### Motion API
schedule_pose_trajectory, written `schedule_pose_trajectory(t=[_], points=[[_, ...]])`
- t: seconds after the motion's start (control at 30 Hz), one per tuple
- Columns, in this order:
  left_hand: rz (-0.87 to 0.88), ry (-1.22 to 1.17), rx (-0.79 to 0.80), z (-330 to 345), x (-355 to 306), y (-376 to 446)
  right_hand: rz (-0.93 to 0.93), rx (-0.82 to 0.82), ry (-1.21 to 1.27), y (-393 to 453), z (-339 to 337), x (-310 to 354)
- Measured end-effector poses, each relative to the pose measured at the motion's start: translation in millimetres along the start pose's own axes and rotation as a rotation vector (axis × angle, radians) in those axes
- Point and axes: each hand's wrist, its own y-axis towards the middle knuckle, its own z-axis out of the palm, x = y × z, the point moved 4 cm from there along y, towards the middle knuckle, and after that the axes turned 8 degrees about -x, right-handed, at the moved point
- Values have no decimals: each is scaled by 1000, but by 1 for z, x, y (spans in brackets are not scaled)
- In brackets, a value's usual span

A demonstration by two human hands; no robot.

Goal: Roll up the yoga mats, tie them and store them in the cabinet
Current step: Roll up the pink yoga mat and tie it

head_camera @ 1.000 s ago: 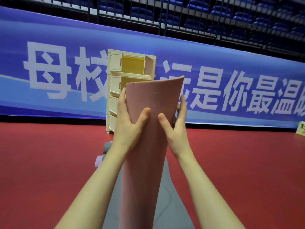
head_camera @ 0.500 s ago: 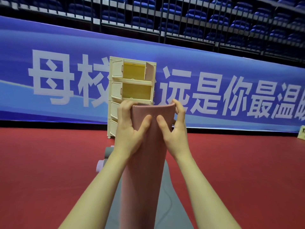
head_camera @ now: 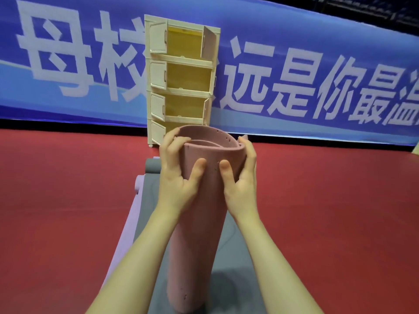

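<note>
The pink mat point(head_camera: 199, 211) now sits lower in the picture than it did a moment ago, and its top edge has curled over into a loose roll where it was flatter before. All four shelves of the cabinet point(head_camera: 181, 75) now show, and the dark seats at the top of the frame have gone out of view. The pink mat stands upright in the middle of the frame, with its bottom end on a gray mat point(head_camera: 229, 257) that lies flat on the red floor point(head_camera: 56, 211). The left hand point(head_camera: 179, 175) grips the left side of the roll near the top, fingers curled over the rim and thumb pressed on the front. The right hand point(head_camera: 240, 177) grips the right side the same way. A purple mat point(head_camera: 129, 223) peeks out under the gray one on the left. The cream cabinet stands behind, upper middle, with its doors open, in front of a blue banner point(head_camera: 317, 64).
</note>
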Motion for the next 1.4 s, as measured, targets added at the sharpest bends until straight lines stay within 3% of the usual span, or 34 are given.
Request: schedule_pose_trajectory(t=[0.27, 0.43, 0.53, 0.67, 0.77, 0.83, 1.17, 1.3, 1.4], points=[[-156, 32, 124, -17, 26, -51, 194, 101, -15, -56, -3, -47], [-159, 100, 111, -18, 27, -42, 188, 33, -20, -43, 3, -43], [-175, 104, 150, -15, 34, -45, 166, 86, -53, -39, 6, -49], [-592, 12, 281, -19, 69, -86, 310, 199, 1, -60, 5, -79], [-741, 91, 465, -23, 89, -135, 411, 285, 12, -83, 3, -105], [-796, 120, 482, -24, 102, -152, 455, 320, -25, -93, 1, -119], [-699, 193, 364, -11, 107, -127, 429, 176, -50, -83, 7, -137], [-538, 402, 449, -24, 89, -92, 489, 125, -39, -85, 17, -125], [-454, 563, 564, -41, 82, -77, 397, 8, -269, -95, 17, -103]])
